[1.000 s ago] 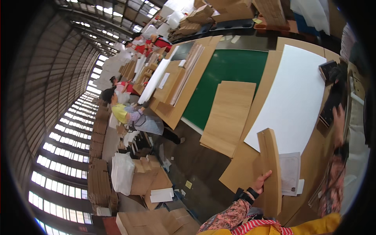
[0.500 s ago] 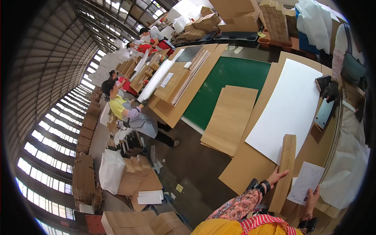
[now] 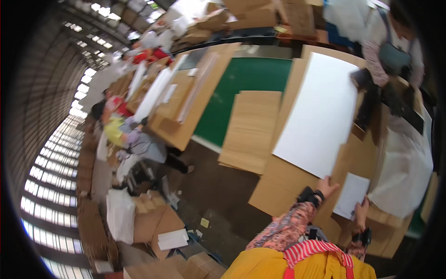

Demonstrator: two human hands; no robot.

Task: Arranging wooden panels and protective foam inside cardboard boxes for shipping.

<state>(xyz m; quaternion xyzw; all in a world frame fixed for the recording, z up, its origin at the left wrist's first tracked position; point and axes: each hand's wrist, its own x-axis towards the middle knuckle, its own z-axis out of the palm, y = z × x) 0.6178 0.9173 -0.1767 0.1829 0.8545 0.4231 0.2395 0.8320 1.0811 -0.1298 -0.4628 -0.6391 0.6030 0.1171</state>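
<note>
My left hand (image 3: 327, 187) is at the left side of a long, narrow brown cardboard box (image 3: 344, 165), fingers curled against its edge; motion blur softens the grip. Between the fingers and thumb of my right hand (image 3: 361, 213) is the lower right edge of a white printed sheet (image 3: 351, 193) with faint line drawings. Beyond my left hand a large white panel (image 3: 316, 111) lies flat on brown cardboard (image 3: 274, 188). The box's far end lies close to the panel's near right corner.
At the right a co-worker's dark-gloved hand (image 3: 395, 104) is on dark pieces. White wrapping (image 3: 399, 172) covers a stack beside my sheet. Brown boards (image 3: 251, 130) lie on a green surface (image 3: 251, 72). Another person (image 3: 139, 139) stands at the left bench.
The view has shifted, and the scene sits further left. The long box has tilted lower toward the cardboard. The co-worker has leaned in and the dark pieces have moved. My right hand keeps the sheet.
</note>
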